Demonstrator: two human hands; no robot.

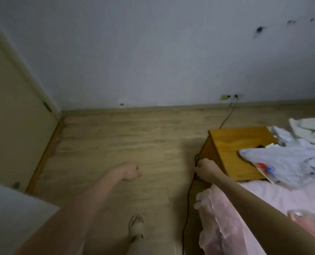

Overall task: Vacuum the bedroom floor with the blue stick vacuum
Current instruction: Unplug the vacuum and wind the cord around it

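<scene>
R hand (205,167) grips black cord (188,199).

The wooden floor (116,137) lies open from the skirting at the wall (134,52) down to the foot (136,220), bounded on the left by the door (11,116) and a white panel (11,214) in the near corner. On the right, the orange wooden box (232,144), heaped with clothes (285,162), and the pink bed (263,196) close that side. A black cord (187,203) runs along the bed's edge, where the right hand (206,168) fills the narrow gap beside the box; another cable (230,111) drops from the wall socket behind it.
</scene>
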